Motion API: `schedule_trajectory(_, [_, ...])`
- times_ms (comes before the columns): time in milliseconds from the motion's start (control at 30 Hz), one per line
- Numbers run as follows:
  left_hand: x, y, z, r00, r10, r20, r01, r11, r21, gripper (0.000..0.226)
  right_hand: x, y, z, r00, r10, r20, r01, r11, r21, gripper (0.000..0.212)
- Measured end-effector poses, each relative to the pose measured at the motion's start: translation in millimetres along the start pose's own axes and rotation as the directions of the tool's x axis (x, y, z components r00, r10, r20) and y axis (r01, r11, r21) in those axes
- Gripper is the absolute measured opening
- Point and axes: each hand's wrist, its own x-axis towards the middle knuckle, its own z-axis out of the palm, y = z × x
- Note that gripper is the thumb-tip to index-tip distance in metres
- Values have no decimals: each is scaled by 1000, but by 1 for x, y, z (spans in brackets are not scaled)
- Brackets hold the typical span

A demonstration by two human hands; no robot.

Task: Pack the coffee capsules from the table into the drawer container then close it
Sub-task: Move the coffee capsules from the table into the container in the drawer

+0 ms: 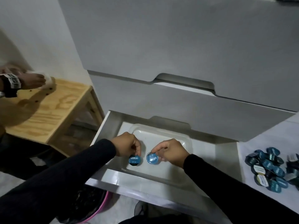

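Note:
The white drawer (106, 126) is pulled out, and a clear plastic container (161, 133) lies inside it. My left hand (127, 145) holds a blue-lidded coffee capsule (135, 160) low over the container's near left part. My right hand (169, 150) grips a second blue capsule (152, 157) right beside the first. Whether the two capsules touch the container floor I cannot tell. A pile of several dark and blue capsules (268, 168) lies on the white table (265, 139) at the right.
Closed white drawer fronts (178, 46) rise above the open one. A wooden side table (53, 104) stands at the left, where another person's hand (30, 81) with a wristband holds something pale. A pink-rimmed dark object (97, 206) sits below the drawer's front.

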Motion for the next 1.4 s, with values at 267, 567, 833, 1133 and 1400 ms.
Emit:
schedule_trajectory(267, [6, -18, 3, 999, 41, 21, -41, 999, -3, 25, 23, 7, 26, 992, 121, 44, -122, 992, 26, 27])
schedule_trajectory(567, [10, -19, -1, 991, 109, 82, -115, 991, 69, 19, 29, 13, 36, 981, 120, 151, -127, 991, 39, 23])
schedule_trajectory(833, [3, -22, -8, 991, 104, 84, -115, 984, 137, 18, 30, 10, 42, 969, 107, 222, -120, 992, 44, 16])
schedule_trajectory(1133, [-4, -18, -5, 997, 56, 62, -64, 987, 147, 14, 22, 3, 39, 956, 99, 276, -83, 994, -67, 17])
schedule_trajectory(1400, [-21, 2, 4, 963, -39, -265, 69, 992, 106, 29, 1, 2, 33, 981, -191, 36, 175, 788, -590, 41])
